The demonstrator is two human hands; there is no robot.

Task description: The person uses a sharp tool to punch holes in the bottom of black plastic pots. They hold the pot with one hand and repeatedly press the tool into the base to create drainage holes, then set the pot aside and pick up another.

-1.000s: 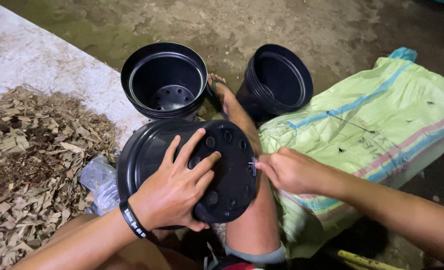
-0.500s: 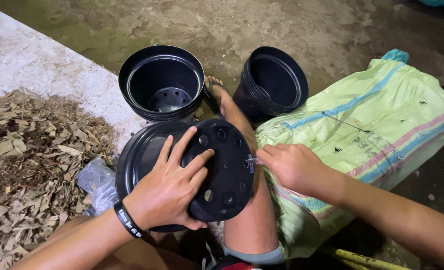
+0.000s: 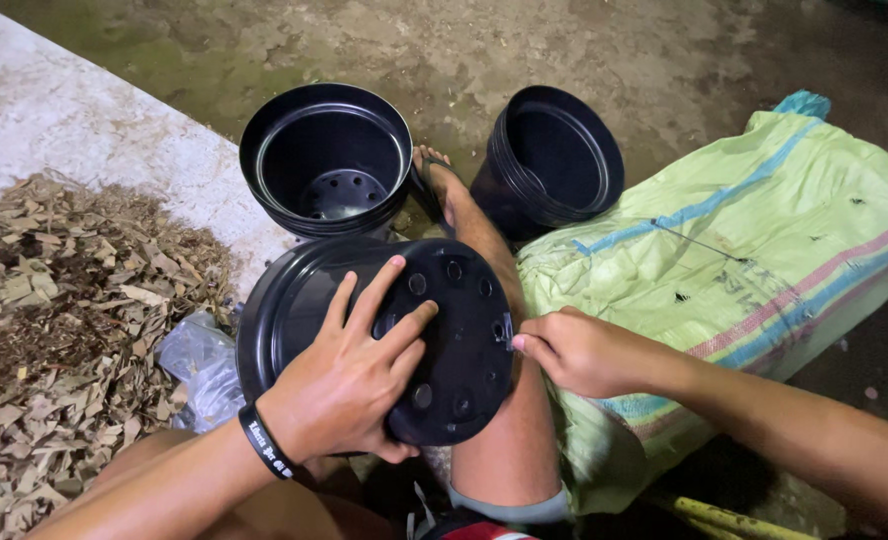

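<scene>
A black plastic pot [image 3: 464, 330] lies on its side across my leg, its holed bottom facing me. My left hand [image 3: 349, 375], with a black wristband, presses flat on that bottom, fingers spread. My right hand [image 3: 579, 350] pinches a small thin metal tool against the pot's right edge; the tool is almost hidden by the fingers.
Two stacks of black pots stand on the ground ahead: one at centre left [image 3: 326, 160], one at centre right [image 3: 554, 160]. A green woven sack [image 3: 754, 250] lies on the right. A heap of dry leaf bits [image 3: 64, 320] and a clear plastic bag [image 3: 196, 365] are on the left.
The right hand drew slightly away from the pot's edge, then came back against it. The left hand kept its hold on the pot's bottom.
</scene>
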